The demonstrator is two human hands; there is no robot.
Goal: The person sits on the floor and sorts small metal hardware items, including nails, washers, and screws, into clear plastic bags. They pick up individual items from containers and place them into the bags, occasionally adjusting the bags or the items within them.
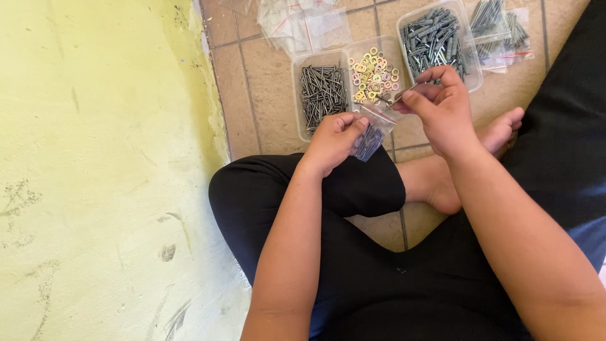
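1. Closest in, black trousers (353,278) on crossed legs, and a bare foot (499,129) resting on the tan floor tiles (265,76).
2. Left hand (334,139) is curled above the knee, fingers pinching the mouth of a small clear bag (372,132) with dark screws showing through it.
3. Right hand (442,107) sits just beside it, thumb and fingertips pressed together on a thin grey piece at the bag's opening; what exactly that piece is, I cannot tell.
4. Just past the hands, a clear tub of dark nails (322,95).
5. Touching it, a tub of gold and silver washers (374,72).
6. Next along, a tub of grey wall plugs (435,41).
7. Farthest out, filled bags (505,28) at right, empty clear bags (303,22) at the top.
8. Yellow-green wall (95,170) fills the left.
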